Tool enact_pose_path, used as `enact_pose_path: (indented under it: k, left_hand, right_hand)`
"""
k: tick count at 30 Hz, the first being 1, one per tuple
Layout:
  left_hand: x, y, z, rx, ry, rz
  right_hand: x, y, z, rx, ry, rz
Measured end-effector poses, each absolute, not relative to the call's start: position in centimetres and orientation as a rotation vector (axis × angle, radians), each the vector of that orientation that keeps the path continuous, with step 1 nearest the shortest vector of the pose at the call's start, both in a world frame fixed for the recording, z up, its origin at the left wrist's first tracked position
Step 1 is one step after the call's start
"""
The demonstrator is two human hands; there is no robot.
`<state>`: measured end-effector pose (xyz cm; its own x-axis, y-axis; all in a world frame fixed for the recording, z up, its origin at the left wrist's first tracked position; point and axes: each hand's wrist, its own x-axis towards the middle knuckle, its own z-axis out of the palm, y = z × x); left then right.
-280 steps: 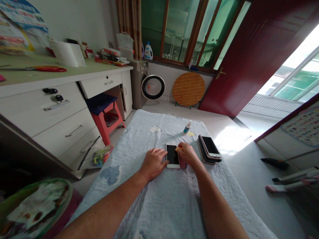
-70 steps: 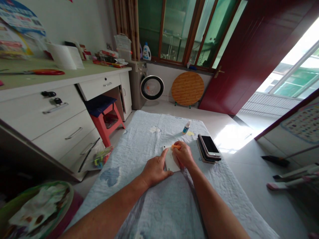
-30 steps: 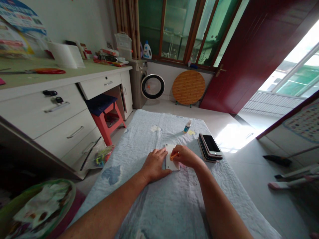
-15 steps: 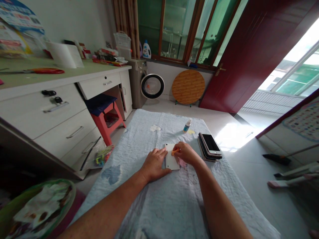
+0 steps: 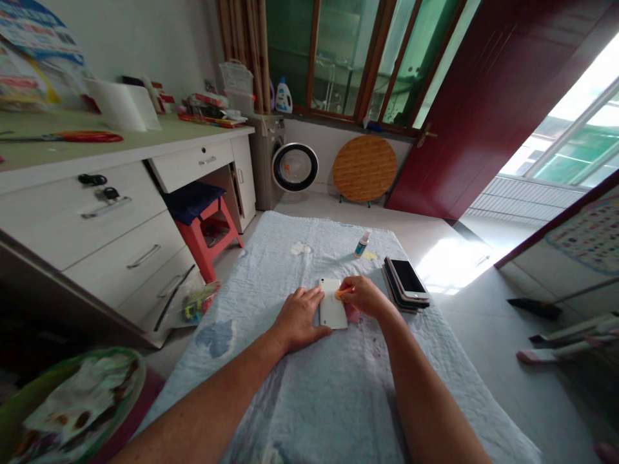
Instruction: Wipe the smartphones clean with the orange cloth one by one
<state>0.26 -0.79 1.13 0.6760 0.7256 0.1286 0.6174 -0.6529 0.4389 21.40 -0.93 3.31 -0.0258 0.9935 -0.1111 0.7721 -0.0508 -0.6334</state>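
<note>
A white phone (image 5: 331, 309) lies back side up on a pale blue quilted cloth (image 5: 314, 386). My left hand (image 5: 297, 319) rests flat at its left edge, fingers pressed on the phone and steadying it. My right hand (image 5: 363, 298) is closed in a pinch on a small orange tool (image 5: 342, 293), whose tip touches the phone's back near the top right. A pink thing shows under my right hand; I cannot make it out.
A stack of several phones (image 5: 405, 283) lies right of my right hand. A small bottle (image 5: 360, 244) and a yellow scrap (image 5: 370, 256) sit farther back on the cloth. A white desk with drawers (image 5: 97, 212) and a red stool (image 5: 206, 225) stand left.
The phone was screen up 9.3 s ago and now lies back up. Over the last second the orange tool has moved slightly up the phone's back; my left hand stays put.
</note>
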Motion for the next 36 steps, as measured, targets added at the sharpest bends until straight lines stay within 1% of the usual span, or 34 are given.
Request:
enact_pose_path:
  k: [2,6,9,12,14,18,24,26,30,36]
  left_hand:
    - [0.3,-0.8,1.2,2.531,1.054,0.418]
    - [0.3,-0.7,1.1,2.526,1.062,0.416]
    - [0.3,-0.7,1.0,2.527,1.062,0.43]
    - [0.2,-0.6,1.0,2.527,1.05,0.428]
    - [0.2,-0.6,1.1,2.523,1.039,0.417]
    - [0.2,-0.6,1.3,2.513,1.033,0.425]
    - [0.2,-0.6,1.1,2.526,1.026,0.426]
    - [0.2,-0.5,1.0,2.527,1.025,0.429]
    - [0.2,-0.5,0.9,2.526,1.022,0.432]
    - [0.3,-0.5,0.8,2.53,1.035,0.441]
  right_hand:
    - [21.5,-1.6,4.2,-1.868,-1.89,0.944]
    - [21.2,-2.6,5.5,-1.816,-2.101,1.15]
    - [20.8,-3.0,5.9,-1.775,-2.22,1.184]
    - [20.8,-3.0,6.0,-1.783,-2.222,1.16]
    - [21.0,-2.8,5.7,-1.811,-2.173,1.112]
    - [21.4,-1.8,4.5,-1.852,-2.002,0.905]
    - [21.3,-0.1,2.0,-1.908,-1.872,0.412]
    - [21.2,0.2,1.3,-1.932,-1.856,0.306]
    - [21.0,0.5,0.6,-1.982,-1.836,0.221]
    - [21.1,1.7,0.7,-2.023,-1.895,0.222]
